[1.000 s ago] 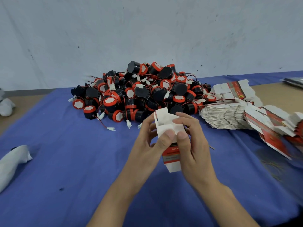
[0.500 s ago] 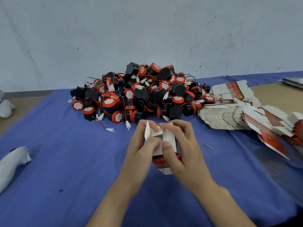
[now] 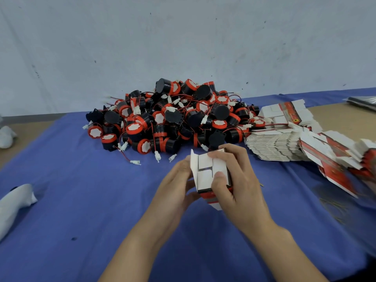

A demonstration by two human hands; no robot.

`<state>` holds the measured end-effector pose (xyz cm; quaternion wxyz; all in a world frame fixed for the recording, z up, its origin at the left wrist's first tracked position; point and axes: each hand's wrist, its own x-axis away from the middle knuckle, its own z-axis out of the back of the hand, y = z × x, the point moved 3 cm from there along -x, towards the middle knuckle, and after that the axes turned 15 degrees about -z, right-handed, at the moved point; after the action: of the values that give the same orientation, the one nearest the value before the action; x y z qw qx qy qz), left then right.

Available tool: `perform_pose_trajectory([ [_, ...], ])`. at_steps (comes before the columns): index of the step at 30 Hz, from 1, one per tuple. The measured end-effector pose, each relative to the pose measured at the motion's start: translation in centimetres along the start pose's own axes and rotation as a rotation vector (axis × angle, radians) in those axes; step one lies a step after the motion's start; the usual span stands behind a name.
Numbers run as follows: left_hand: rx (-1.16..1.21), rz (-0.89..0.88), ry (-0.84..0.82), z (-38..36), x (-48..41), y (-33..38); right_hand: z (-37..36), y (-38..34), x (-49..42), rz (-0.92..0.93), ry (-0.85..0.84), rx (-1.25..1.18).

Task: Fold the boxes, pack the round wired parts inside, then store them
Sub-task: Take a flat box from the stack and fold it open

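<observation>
the box [image 3: 205,176] has its lower end hidden behind the right hand [image 3: 238,184], and its interior cannot be seen (white end flaps cover it). the left hand [image 3: 177,186] curls round its left side, fingertips hidden; the right thumb and fingers pinch it, apparently pressing the flaps. it is held above the blue cloth [image 3: 81,200], near the pile of round wired parts [image 3: 168,119].

Even, soft, diffuse light, faint shadows, no glare, wide-angle bending at edges, right edge motion-blurred

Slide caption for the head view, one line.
Left hand and right hand fold a box before piled round wired parts and flat cartons.
</observation>
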<state>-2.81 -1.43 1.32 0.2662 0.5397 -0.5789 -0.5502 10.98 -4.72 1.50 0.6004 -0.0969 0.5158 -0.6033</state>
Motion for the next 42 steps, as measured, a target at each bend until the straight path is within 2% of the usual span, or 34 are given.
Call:
perform_pose_trajectory([
  [7, 0.117, 0.003, -0.030, -0.7, 0.2, 0.1, 0.5, -0.1, 0.0, 0.037, 0.008, 0.047],
  [29, -0.178, -0.084, -0.017, -0.7, 0.1, -0.5, -0.6, -0.5, 0.8, 0.159, -0.023, 0.135],
  [37, -0.205, -0.081, -0.058, -0.2, 0.0, -0.6, -1.0, -0.4, 1.0, 0.204, 0.008, 0.172],
  [42, -0.204, -0.102, -0.142, -0.4, 0.3, -0.4, -1.4, -0.4, 1.0, 0.226, 0.060, 0.212],
])
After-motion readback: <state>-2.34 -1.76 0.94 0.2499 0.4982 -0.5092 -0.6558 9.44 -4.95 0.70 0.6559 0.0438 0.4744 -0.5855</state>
